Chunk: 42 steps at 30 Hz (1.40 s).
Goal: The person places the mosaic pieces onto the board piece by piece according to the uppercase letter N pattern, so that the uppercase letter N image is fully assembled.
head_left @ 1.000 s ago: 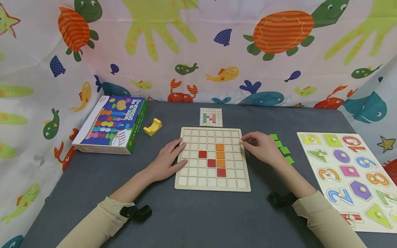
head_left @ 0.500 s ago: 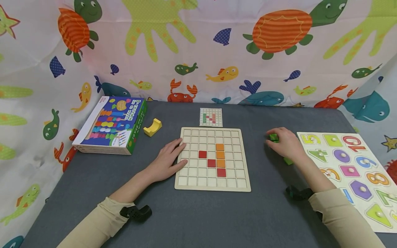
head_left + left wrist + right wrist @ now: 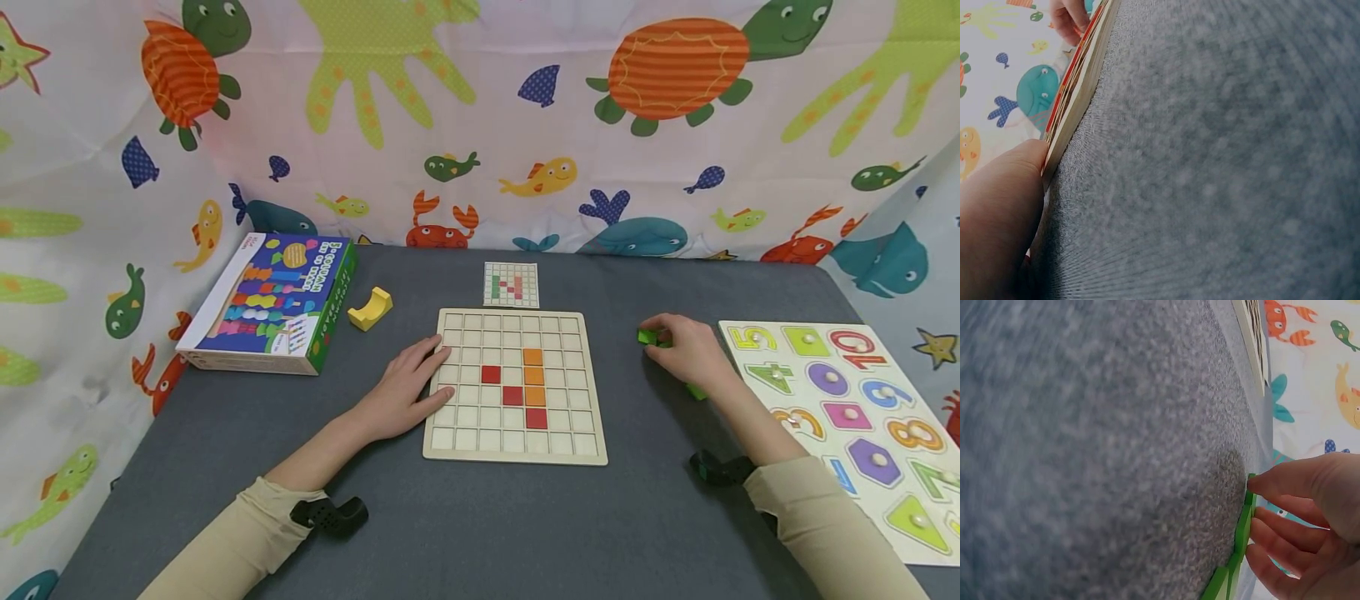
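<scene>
A wooden grid board (image 3: pixel 517 457) lies mid-table, with red tiles (image 3: pixel 491 374) and a column of orange tiles (image 3: pixel 534 376) in its cells. My left hand (image 3: pixel 397 392) rests on its left edge, fingers extended; in the left wrist view the thumb (image 3: pixel 1007 200) touches the board's side. To the right, my right hand (image 3: pixel 690 350) pinches a green tile (image 3: pixel 647 337) between thumb and index finger. Other green tiles (image 3: pixel 697 392) lie under and beside that hand, partly hidden. The right wrist view has the fingertips against the row of green tiles (image 3: pixel 1242 531).
A small pattern card (image 3: pixel 511 285) lies behind the board. At the left are a yellow curved block (image 3: pixel 371 309) and a toy box (image 3: pixel 270 292). A number and shape puzzle board (image 3: pixel 840 433) occupies the right side. A printed cloth (image 3: pixel 480 125) hangs behind the table.
My right hand has moved right, from the board's right edge to the green tiles. One green tile now shows at its fingertips, a little further left. The left hand has stayed put.
</scene>
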Motion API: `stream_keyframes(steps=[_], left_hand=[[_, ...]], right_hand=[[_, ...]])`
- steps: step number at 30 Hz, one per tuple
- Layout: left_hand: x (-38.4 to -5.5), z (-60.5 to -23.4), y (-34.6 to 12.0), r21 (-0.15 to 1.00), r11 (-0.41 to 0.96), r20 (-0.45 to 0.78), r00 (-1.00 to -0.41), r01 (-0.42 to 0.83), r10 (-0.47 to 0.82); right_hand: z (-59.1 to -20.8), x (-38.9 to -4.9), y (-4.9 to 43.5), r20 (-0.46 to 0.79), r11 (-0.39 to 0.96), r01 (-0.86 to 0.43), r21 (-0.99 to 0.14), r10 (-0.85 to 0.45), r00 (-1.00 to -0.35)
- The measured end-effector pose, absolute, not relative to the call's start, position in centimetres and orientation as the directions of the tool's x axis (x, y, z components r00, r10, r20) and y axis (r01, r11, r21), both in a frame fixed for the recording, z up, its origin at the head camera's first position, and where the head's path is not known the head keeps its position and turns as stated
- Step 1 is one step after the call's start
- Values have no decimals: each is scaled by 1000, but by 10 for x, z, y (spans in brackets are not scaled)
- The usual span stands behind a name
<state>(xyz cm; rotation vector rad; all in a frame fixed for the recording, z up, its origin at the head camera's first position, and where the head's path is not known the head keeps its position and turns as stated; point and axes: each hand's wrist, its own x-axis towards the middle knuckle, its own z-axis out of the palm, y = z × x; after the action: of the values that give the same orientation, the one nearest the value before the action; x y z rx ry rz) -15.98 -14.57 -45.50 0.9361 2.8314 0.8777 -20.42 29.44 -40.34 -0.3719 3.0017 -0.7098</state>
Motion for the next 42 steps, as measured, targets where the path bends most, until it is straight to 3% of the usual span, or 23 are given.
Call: stream_keyframes(steps=[15,26,42], left_hand=[[-159,-454,-145,529,658,138,-819,536,556],[-159,-455,-145,528,661,137,-821,534,554],[-160,-454,-145,529,663,130,-822,530,554]], right_hand=[[-402,-204,298,-16,911,-158,-381,-177,-984],[-406,-196,283,73,856,-218,-470,-208,-975],[-409,-183,219,112,794,-296,-531,-280,-953]])
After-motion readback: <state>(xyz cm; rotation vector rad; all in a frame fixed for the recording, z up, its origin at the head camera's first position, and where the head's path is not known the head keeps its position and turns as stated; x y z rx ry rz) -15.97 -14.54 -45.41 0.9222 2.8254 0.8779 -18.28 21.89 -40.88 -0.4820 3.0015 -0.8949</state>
